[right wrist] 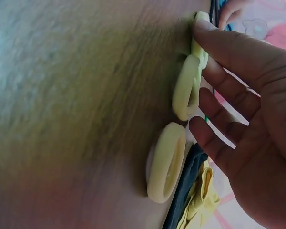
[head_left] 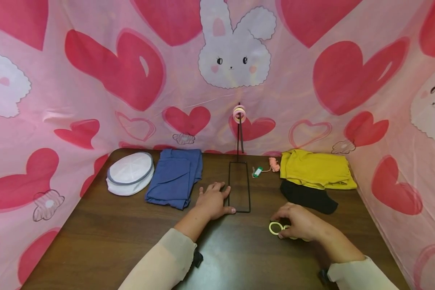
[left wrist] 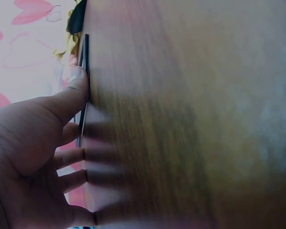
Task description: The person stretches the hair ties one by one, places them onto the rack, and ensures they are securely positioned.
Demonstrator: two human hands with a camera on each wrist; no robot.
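My right hand [head_left: 300, 222] pinches a pale yellow hair tie [right wrist: 196, 47] between thumb and index finger, low over the table. Two more yellow ties lie beside it under the loosely bent other fingers, the nearest tie [right wrist: 157, 167] standing a little apart in the right wrist view. Fingers spread, my left hand [head_left: 213, 201] rests on the table at the left of a black wire stand [head_left: 249, 189], its thumb across the front corner of the base. Pink and yellow rings [head_left: 239, 119] hang at the top of the stand.
Along the back left lie a white round cap-like item [head_left: 128, 189] and folded blue cloth [head_left: 172, 181]. A green-and-white tag [head_left: 258, 172] and coral cord bundle [head_left: 274, 164] are right of the stand. Folded yellow cloth [head_left: 317, 171] and black cloth [head_left: 308, 197] lie at the right.
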